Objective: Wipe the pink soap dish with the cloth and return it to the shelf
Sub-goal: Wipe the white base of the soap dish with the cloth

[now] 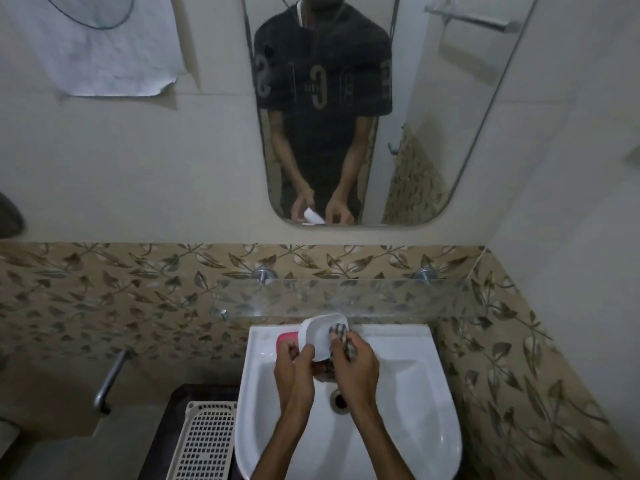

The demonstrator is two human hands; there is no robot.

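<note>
While the left hand (294,358) grips the pink soap dish (320,336) by its near edge, tilted above the white sink (408,393), the right hand (353,362) pinches a striped cloth (341,336) against the dish's pale inner face. Both grips are curled tight on what they hold, one on the dish, one on the cloth. By the look of it, the wiping step is in hand and the return is not yet begun. Next, the cloth likely needs to cover the remaining faces, then the dish must be lifted up onto the glass shelf (398,299) just behind the sink. Its front edge hangs over the basin and calls for care. A mirror (433,116) hangs above; a white slatted basket (204,441) sits left of the sink.
</note>
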